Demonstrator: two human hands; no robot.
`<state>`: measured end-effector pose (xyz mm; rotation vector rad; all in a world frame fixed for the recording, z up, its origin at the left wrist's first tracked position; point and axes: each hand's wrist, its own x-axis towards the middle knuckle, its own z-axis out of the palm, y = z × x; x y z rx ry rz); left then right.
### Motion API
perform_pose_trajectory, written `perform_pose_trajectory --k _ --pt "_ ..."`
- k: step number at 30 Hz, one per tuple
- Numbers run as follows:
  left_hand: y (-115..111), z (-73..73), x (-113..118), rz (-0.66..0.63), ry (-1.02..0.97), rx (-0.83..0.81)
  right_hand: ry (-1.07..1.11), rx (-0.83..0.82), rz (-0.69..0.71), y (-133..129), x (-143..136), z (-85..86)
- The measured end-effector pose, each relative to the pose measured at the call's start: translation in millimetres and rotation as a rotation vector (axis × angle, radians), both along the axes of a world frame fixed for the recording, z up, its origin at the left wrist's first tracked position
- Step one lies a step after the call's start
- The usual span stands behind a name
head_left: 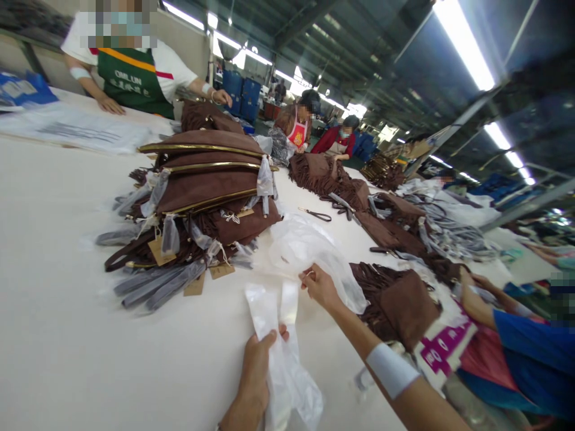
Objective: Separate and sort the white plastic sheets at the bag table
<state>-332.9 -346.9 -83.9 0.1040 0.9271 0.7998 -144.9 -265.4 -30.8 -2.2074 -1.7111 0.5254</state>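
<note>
My left hand (257, 365) is closed around a folded strip of white plastic bags (294, 374), whose two upper ends stick up past my thumb. Just above and to the right, my right hand (322, 288) pinches the near edge of a thin translucent plastic bag (309, 239) lying crumpled on the white table (148, 359). To the left of this bag, brown handbags (211, 179) with gold zips are stacked, with plastic-wrapped straps and paper tags (162, 251) hanging out. A brown fringed bag (408, 302) lies right of my right hand.
More brown fringed bags (318, 170) run in a row along the table's right side. A small wrist strap (317, 215) lies between row and stack. A co-worker in a green apron (132, 81) stands across the table; another's blue sleeve (534, 347) is close at right.
</note>
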Motion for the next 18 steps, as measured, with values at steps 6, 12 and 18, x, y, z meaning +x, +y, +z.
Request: perform_pose_trajectory --k 6,12,18 --pt "0 3.9 -2 -0.022 0.027 -0.003 -0.269 0.101 -0.074 14 11 -1.8" --pt "3 3.5 -3 -0.023 -0.012 -0.035 -0.344 0.055 0.046 -24 -12 -1.6" --pt "5 0.7 -1 -0.042 -0.018 -0.029 -0.196 -0.011 0.001 -82 -40 -24.8"
